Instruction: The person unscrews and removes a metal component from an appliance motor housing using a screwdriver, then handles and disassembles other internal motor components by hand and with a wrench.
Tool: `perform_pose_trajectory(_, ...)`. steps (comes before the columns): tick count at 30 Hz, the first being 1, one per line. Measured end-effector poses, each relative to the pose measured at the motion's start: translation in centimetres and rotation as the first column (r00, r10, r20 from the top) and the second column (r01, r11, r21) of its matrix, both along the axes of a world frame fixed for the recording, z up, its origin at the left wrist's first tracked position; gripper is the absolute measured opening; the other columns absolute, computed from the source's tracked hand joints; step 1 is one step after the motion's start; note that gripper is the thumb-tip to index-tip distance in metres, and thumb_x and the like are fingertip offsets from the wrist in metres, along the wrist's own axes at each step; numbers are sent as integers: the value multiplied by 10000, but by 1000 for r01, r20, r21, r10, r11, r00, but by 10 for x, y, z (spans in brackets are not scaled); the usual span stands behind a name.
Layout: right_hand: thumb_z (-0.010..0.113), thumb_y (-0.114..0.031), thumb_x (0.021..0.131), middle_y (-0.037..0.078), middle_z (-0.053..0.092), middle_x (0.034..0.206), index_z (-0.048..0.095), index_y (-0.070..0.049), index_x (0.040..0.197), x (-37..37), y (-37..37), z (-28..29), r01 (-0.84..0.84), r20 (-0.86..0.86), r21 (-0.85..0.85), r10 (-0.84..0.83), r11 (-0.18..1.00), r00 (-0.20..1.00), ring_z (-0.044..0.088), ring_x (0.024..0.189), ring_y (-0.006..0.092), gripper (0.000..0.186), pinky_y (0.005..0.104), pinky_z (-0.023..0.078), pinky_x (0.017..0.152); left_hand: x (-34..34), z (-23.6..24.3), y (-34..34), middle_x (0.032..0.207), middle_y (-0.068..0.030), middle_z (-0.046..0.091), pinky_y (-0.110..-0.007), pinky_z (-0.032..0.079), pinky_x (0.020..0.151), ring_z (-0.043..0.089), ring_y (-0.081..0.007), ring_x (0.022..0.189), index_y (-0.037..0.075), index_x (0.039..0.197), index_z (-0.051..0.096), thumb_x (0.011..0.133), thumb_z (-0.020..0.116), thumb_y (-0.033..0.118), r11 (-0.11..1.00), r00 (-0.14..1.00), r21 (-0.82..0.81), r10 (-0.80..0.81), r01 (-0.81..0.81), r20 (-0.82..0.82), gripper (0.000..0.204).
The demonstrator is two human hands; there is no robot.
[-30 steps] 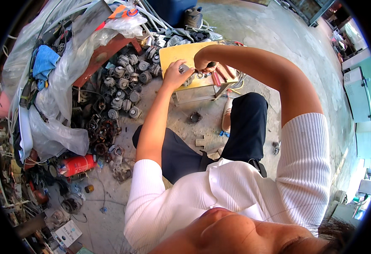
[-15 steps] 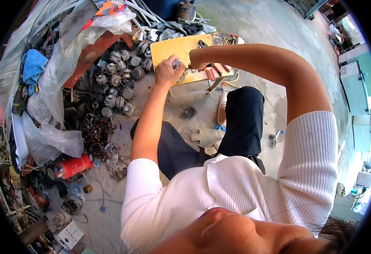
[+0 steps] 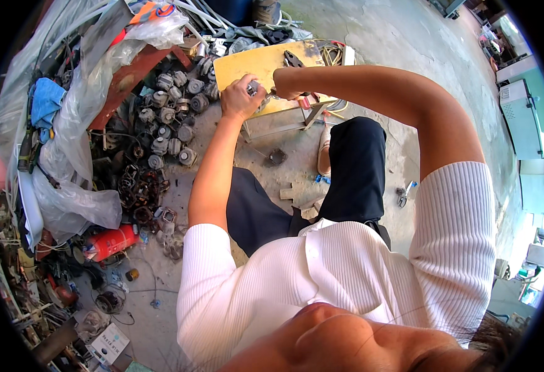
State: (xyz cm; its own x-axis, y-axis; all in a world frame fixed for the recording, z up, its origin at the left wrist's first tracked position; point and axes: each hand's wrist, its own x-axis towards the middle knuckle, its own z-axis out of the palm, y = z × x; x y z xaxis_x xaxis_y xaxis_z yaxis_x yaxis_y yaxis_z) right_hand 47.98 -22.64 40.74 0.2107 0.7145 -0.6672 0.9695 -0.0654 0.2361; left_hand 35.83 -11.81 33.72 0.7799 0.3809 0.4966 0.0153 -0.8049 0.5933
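A person sits on a concrete workshop floor, seen from above their own head. Their left hand (image 3: 239, 98) is closed around a small metal part (image 3: 254, 88), held just above the near edge of a low yellow work board (image 3: 256, 62). The right hand (image 3: 287, 88) meets it from the other side, fingers curled in against the same part; whether it grips the part or a small tool cannot be made out. A dark pair of pliers (image 3: 293, 59) lies farther back on the board, which rests on a low metal frame (image 3: 284, 121). To the left of the board, a heap of grey round metal motor parts (image 3: 171, 118) covers the floor, with rusty coils (image 3: 138, 192) nearer the person. Beyond these are crumpled clear plastic sheeting (image 3: 76, 124), a blue cloth (image 3: 45, 102) and a red cylinder (image 3: 112, 240) lying on its side. The bare grey concrete floor (image 3: 402, 37) stretches away to the right, where a pale green cabinet (image 3: 520, 115) stands at the edge.
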Motion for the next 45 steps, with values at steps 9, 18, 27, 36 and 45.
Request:
perform_pose_trajectory(9,621,-327,840,110,702,901,729,-117,997,-16,12,0,183,-18,-45,-184,982,983,673,813,302,284,457,519,670,-12,-8,9,844,-137,721,-425,555,697,697,-335,778,165,963,704,769,683,358,998,999,44,36,-37,36,275)
perform_pose_trajectory(18,631,-258,852,181,711,925,748,-56,938,1,6,-20,222,-58,-10,-223,975,973,667,786,364,248,529,506,648,-6,-5,4,841,-135,721,-429,557,684,697,-336,764,173,947,712,775,673,361,996,998,85,33,-38,53,258)
perform_pose_trajectory(27,644,-280,871,176,706,852,733,-13,940,0,-3,-14,105,0,-48,-105,993,994,671,750,347,290,528,511,604,0,0,-5,823,-136,718,-424,557,679,695,-338,758,165,939,707,770,674,355,998,998,56,0,-4,65,257)
perform_pose_trajectory(36,660,-192,846,132,704,778,709,-20,981,-12,-1,18,216,-92,-81,-223,973,970,656,637,281,224,490,511,522,-2,0,2,873,-140,724,-428,559,706,700,-341,805,166,952,712,774,669,372,995,1000,91,27,-27,-3,275)
perform_pose_trajectory(45,581,-143,935,86,710,841,638,-2,996,-1,23,56,741,-401,-290,-780,606,481,626,543,119,164,235,536,467,-3,1,17,979,-144,723,-418,546,789,700,-343,893,184,1095,696,802,665,483,991,978,-133,-23,-5,-206,420)
